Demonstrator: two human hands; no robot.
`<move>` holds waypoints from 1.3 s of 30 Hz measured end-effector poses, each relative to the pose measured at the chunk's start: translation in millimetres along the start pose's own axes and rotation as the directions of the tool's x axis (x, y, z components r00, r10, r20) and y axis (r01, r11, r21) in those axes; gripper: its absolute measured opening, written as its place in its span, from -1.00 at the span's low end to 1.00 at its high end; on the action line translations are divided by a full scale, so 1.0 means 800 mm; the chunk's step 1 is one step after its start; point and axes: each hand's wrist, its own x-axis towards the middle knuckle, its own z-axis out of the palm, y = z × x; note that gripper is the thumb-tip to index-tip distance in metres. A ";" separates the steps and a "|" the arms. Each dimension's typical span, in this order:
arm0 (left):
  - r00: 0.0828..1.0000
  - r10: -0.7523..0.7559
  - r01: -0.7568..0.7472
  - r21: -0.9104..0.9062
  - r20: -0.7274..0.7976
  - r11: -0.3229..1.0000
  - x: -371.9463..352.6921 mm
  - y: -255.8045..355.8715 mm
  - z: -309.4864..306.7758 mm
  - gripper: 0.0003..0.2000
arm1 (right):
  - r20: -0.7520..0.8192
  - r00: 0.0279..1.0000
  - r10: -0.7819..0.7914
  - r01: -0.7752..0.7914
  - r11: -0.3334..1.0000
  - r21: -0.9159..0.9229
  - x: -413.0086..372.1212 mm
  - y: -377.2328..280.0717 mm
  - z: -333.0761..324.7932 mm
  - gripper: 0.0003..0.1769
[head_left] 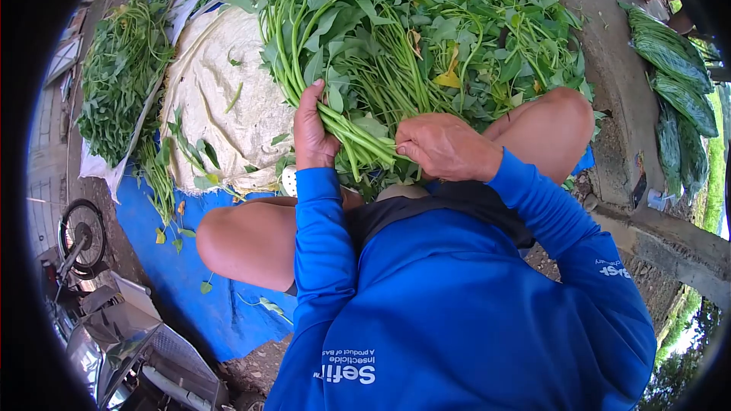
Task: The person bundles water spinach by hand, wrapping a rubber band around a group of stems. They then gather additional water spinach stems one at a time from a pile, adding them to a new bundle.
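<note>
My left hand (314,131) is wrapped round a bunch of long green stems (354,137), whose leafy tops fan out above it. At the cut ends of this bunch, my right hand (438,144) is closed in a pinch on the stems; its fingertips are partly hidden. Behind both hands lies a large heap of leafy greens (502,38), with a few yellow leaves among them. To the left of the bunch spreads a pale sack (221,84) with loose leaves on it.
A blue tarp (228,320) lies under everything. More greens (122,80) are piled at the left. Wrapped green bundles (670,53) lie at the far right, near a concrete ledge (670,243). A wheel (82,236) and metal vehicle parts (167,358) stand at the lower left.
</note>
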 end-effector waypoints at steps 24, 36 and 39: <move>0.992 0.026 -0.010 0.128 -0.122 0.992 0.005 -0.001 0.000 -0.70 | -0.004 0.946 0.325 -0.305 0.893 0.331 0.007 0.006 0.020 -0.66; 0.995 -0.074 0.055 0.260 0.063 0.964 -0.024 0.006 0.025 -0.74 | -0.051 0.997 0.061 -0.055 0.992 0.112 0.068 -0.031 -0.074 -0.75; 0.994 -0.095 0.082 0.232 0.045 0.969 -0.037 0.014 0.038 -0.76 | -0.137 0.990 -0.027 0.054 0.978 0.201 0.079 -0.014 -0.059 -0.78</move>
